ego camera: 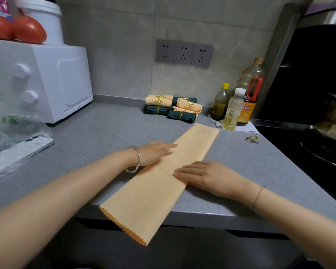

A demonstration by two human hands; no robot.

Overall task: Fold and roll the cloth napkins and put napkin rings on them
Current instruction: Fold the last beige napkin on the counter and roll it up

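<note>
A long peach napkin point(163, 191), folded into a narrow strip, lies slantwise across the grey countertop point(97, 144), running from the lower middle of the frame up toward the right of centre. Its near end, with a zigzag-cut edge, hangs past the front lip of the counter.

The left hand point(155, 153) lies flat on the strip's left edge about halfway along, fingers straight and close together, pointing right across the cloth. A silver bangle point(136, 160) sits on that wrist. The right hand point(206, 175) rests palm down on the opposite edge, a little nearer the camera, fingers straight and side by side, their tips on the cloth and pointing left. Neither hand grips anything.

At the back of the counter, against the tiled wall, sits a small heap of rolled napkins point(173, 109), peach and dark green, each banded with a gold ring. One loose gold napkin ring point(252, 139) lies on the counter at the right, well apart from the strip. Behind it stand several oil and sauce bottles point(233, 111). A white countertop oven point(52, 80) fills the left side, and three wall sockets point(183, 53) are above the heap.
</note>
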